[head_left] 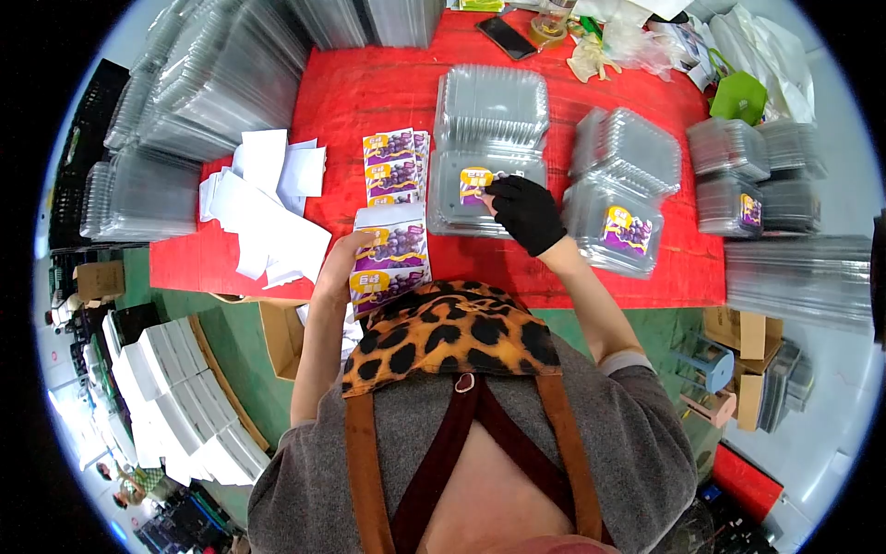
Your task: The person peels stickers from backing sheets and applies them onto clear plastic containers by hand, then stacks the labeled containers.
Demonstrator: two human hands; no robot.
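Observation:
My left hand (343, 261) is closed on the edge of a sheet of grape labels (392, 247), purple and yellow, near the table's front edge. In a black fingerless glove, my right hand (526, 212) has its fingers together at a single grape label (473, 185). That label lies against the top of a clear plastic clamshell box (448, 210). Behind it rises a stack of clear boxes (492, 106). More label sheets (389, 157) lie on the red table between my hands.
Loose white backing papers (268, 203) lie at the left. Tall stacks of clear boxes (217, 83) stand farther left. At the right are a labelled box (614, 231) and smaller stacked boxes (729, 148). A phone (506, 39) and tape roll (548, 30) lie at the back.

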